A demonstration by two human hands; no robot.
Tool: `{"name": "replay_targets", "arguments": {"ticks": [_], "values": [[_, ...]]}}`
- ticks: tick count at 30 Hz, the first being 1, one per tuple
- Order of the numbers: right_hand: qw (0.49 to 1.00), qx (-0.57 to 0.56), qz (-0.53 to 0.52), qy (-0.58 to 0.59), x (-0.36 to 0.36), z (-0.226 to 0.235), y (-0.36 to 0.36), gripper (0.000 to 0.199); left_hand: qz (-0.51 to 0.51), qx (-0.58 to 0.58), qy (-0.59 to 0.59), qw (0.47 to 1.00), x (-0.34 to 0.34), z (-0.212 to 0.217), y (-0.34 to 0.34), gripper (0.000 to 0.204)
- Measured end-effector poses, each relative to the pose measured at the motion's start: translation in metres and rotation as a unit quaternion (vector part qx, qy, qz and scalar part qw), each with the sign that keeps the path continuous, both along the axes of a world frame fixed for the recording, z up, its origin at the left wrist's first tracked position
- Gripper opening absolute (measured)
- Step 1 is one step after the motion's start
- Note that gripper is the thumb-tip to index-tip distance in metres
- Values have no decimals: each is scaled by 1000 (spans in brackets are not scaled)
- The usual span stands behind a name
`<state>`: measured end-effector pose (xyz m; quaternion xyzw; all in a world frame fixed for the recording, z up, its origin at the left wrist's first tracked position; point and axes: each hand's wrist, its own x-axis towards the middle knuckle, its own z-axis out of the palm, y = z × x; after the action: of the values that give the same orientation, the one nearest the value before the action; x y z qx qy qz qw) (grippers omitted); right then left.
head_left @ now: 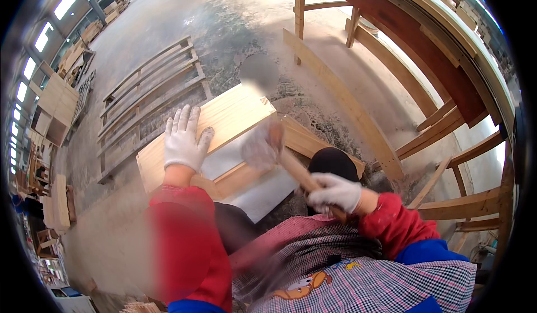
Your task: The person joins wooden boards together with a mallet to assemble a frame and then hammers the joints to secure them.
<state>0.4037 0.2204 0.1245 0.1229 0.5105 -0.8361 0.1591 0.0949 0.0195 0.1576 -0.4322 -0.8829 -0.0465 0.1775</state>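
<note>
My left hand (pixel 187 137), in a pale work glove, lies flat on the light wooden top board of a box-like wooden frame (pixel 238 110), its fingers stretched out. Inside the frame, below that board, a white panel (pixel 268 200) and a crosswise wooden strip show. My right hand (pixel 335 194), gloved too, is wrapped round the wooden handle of a mallet (pixel 299 172). The mallet's head is smeared by motion over the frame's near right part, so I cannot tell whether it touches the wood. Part of the frame's left end is hidden by my left arm.
A slatted pallet (pixel 148 103) lies on the concrete floor beyond the frame. A long plank (pixel 347 103) leans by a wooden bench (pixel 391 19) with crossbars at the right. Another board (pixel 313 140) lies by my dark-clad knee. Stacked wooden pieces (pixel 56 109) stand far left.
</note>
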Motion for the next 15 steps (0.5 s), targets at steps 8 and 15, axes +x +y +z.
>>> {"name": "replay_targets", "arguments": {"ticks": [8,15], "values": [[958,-177,-23,-226,-89,-55,-37,21,-3,-2,-10,1000,5,2,-3,59],[981,-170,-52,-82,-140,-60,-11,24,-17,14,11,1000,6,1,5,57]]}}
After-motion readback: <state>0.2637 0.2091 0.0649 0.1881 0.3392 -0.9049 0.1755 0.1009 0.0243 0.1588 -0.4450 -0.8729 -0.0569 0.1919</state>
